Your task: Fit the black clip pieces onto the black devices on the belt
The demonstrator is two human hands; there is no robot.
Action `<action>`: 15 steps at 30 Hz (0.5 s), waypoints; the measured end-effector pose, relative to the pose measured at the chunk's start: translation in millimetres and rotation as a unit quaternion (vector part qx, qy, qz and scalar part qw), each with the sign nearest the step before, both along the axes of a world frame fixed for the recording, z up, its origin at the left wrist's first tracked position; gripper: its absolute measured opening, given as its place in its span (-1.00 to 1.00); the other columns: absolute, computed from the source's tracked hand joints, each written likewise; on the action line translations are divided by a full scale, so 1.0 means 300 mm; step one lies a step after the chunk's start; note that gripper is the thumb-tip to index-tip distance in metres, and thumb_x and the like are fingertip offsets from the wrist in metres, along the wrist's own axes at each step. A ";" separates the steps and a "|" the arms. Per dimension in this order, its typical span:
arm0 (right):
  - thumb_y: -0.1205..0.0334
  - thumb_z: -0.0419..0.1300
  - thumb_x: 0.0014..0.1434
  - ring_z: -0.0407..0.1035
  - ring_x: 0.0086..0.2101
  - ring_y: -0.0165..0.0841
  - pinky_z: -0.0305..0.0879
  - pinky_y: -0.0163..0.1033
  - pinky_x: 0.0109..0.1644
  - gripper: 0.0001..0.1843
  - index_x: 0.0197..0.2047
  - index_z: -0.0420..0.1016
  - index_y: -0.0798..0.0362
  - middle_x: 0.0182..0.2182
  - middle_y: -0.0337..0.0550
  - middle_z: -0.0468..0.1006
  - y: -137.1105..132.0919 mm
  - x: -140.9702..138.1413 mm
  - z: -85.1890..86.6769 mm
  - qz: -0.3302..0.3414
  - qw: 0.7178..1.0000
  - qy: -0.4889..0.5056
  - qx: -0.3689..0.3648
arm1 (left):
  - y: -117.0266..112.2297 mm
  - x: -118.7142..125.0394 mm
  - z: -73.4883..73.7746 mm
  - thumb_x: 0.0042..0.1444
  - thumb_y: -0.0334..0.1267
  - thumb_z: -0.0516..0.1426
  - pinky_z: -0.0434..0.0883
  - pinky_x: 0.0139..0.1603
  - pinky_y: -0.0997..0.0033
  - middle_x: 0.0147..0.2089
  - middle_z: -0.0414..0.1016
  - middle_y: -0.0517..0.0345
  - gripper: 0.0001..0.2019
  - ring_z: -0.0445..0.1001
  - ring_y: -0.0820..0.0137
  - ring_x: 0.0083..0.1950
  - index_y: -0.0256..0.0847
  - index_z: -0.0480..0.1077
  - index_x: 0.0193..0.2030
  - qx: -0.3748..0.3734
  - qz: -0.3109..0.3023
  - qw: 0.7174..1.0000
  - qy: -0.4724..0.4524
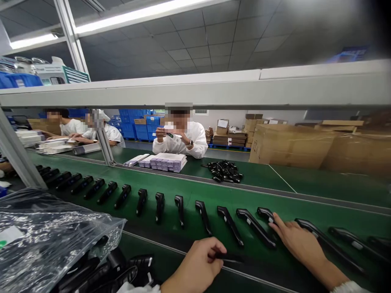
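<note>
A row of black angled handheld devices (230, 224), each with a bent head and a small light patch, lies across the green conveyor belt (189, 185). My right hand (297, 240) reaches over the belt, its fingers closed on one such black angled device (265, 213), whose lower part is hidden under the hand. Nearer to me, at the belt's front edge, my left hand (198, 262) is curled, thumb and fingers pinching a thin black piece (230, 257) that is blurred; I cannot make out its kind.
At lower left a clear plastic bag (55, 236) lies over several black devices (113, 268). Across the belt, a person (195, 138) holds a small item behind stacked white-and-purple boxes (166, 162) and a heap of black parts (224, 170). A metal post (104, 140) and overhead beam (195, 91) frame the line.
</note>
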State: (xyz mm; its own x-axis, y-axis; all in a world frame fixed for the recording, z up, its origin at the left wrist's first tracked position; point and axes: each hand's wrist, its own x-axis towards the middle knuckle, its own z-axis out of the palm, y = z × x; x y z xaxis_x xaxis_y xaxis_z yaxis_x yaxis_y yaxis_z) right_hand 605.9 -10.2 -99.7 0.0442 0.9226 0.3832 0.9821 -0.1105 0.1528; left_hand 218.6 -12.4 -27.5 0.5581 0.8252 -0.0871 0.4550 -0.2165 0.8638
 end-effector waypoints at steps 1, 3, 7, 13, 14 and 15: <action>-0.15 -0.21 0.33 0.47 -0.21 0.09 0.35 0.02 -0.28 -0.29 0.24 0.40 0.14 -0.30 0.28 0.59 -0.021 -0.025 0.040 -0.003 1.000 0.022 0.015 | -0.003 0.014 -0.005 0.11 -0.44 0.15 0.48 -0.10 0.43 -0.09 0.41 0.14 -0.78 0.47 0.37 -0.12 -0.14 0.45 -0.11 -0.015 0.004 1.000 -0.023; -0.22 -0.17 0.31 0.43 -0.07 0.12 0.37 0.11 -0.12 -0.25 0.33 0.30 0.09 -0.10 0.29 0.56 -0.078 -0.110 0.129 0.000 0.991 0.131 0.026 | -0.016 0.039 -0.004 0.10 -0.44 0.17 0.49 -0.10 0.46 -0.01 0.39 0.11 -0.78 0.49 0.39 -0.10 -0.14 0.43 -0.11 -0.018 -0.007 0.998 -0.065; -0.24 0.01 0.26 0.46 -0.03 -0.10 0.40 -0.14 0.00 -0.36 0.31 0.32 -0.17 0.01 -0.01 0.55 -0.205 -0.370 0.285 0.108 0.859 0.464 -0.190 | -0.044 0.079 0.038 0.05 -0.55 0.13 0.48 -0.07 0.51 0.02 0.42 0.12 -0.71 0.51 0.39 -0.06 -0.10 0.41 -0.15 0.107 -0.058 0.987 -0.106; -0.08 0.18 0.19 0.43 -0.29 -0.24 0.38 -0.24 -0.19 -0.48 0.18 0.46 -0.11 -0.31 -0.16 0.53 -0.209 -0.517 0.302 0.158 0.759 0.566 -0.279 | -0.104 0.082 0.048 0.05 -0.56 0.07 0.49 0.11 0.33 0.28 0.32 -0.06 -0.48 0.42 0.19 0.20 -0.10 0.33 0.15 0.262 -0.109 0.958 0.031; -0.05 0.18 0.19 0.43 -0.29 -0.25 0.38 -0.24 -0.20 -0.50 0.16 0.47 -0.08 -0.30 -0.15 0.53 -0.189 -0.497 0.279 0.156 0.763 0.570 -0.262 | -0.136 0.078 0.024 0.08 -0.48 0.12 0.51 0.11 0.23 0.34 0.26 -0.10 -0.45 0.37 0.09 0.26 -0.09 0.29 0.23 0.288 -0.126 0.946 0.077; -0.01 0.17 0.19 0.43 -0.29 -0.25 0.38 -0.23 -0.21 -0.52 0.14 0.48 -0.06 -0.28 -0.14 0.52 -0.168 -0.472 0.254 0.150 0.774 0.570 -0.233 | -0.178 0.077 -0.006 0.10 -0.38 0.16 0.52 0.11 0.14 0.37 0.23 -0.10 -0.42 0.32 0.02 0.30 -0.05 0.25 0.29 0.312 -0.151 0.931 0.114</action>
